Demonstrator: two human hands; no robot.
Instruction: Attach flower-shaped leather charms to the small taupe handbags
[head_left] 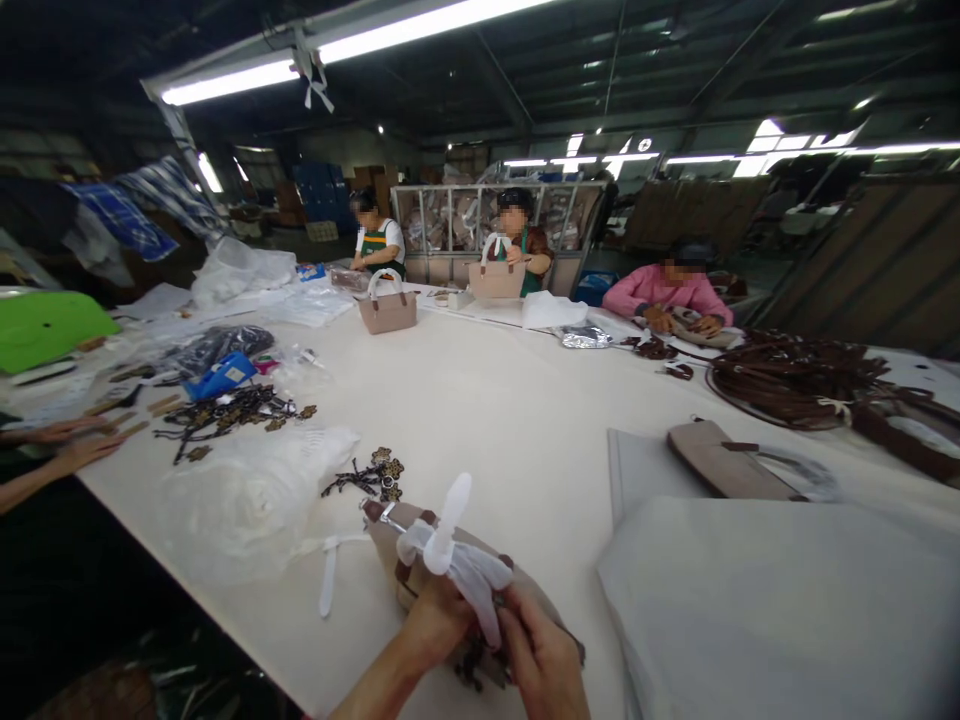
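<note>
A beige handbag (536,590) with brown trim lies at the near edge of the table, its handles wrapped in white soft packing (469,565). My left hand (439,615) is closed at the bag's near side, its fingertips hidden beneath the wrapping. From the right, my right hand (544,650) pinches close to the wrapped handle; what sits between its fingers is too small to make out. A dark charm (471,665) hangs just below, between the two hands. Beyond the bag is a small heap of flower-shaped charms (379,472) on dark cords.
Clear plastic bags (247,500) and a larger charm pile (232,410) lie left, near a blue tape dispenser (221,375) and another person's hands (79,440). Grey sheets (772,600), another handbag (720,460) and brown straps (795,375) are right. Several people work around the table.
</note>
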